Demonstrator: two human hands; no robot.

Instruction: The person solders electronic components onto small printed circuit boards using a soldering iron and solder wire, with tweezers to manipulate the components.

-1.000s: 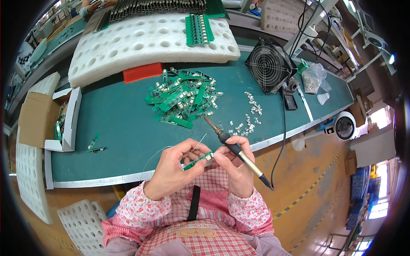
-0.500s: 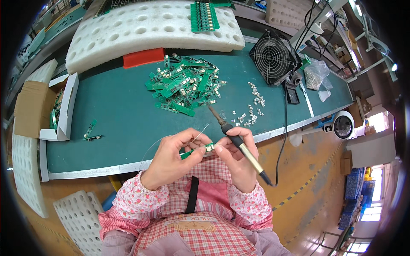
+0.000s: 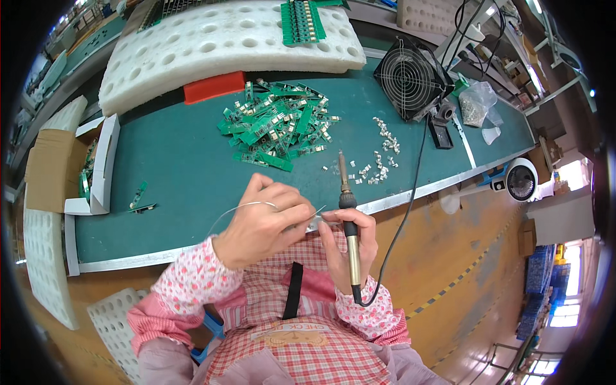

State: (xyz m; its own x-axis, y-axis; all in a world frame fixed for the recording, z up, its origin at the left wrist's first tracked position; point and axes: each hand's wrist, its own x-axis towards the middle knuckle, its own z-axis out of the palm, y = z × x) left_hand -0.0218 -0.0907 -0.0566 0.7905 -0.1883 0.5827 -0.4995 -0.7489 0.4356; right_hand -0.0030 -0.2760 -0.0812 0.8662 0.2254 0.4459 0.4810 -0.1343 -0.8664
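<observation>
My left hand is closed above the table's front edge. A thin silvery solder wire loops over it, with a short end sticking out past the fingers. My right hand is wrapped round a soldering iron, whose tip points up and away, toward the far side of the table. The fingertips of both hands meet at a small pale piece, which I cannot make out. The green circuit board is hidden by my fingers. Beyond my hands lies a heap of green circuit boards.
Small white connectors are scattered right of the heap. Behind them stands a black fan, with a bag of parts further right. White foam and a red bin line the back. A box sits at left.
The green board in my left fingers has gone out of sight as that hand turned over. The soldering iron has swung more upright, its tip moving right.
</observation>
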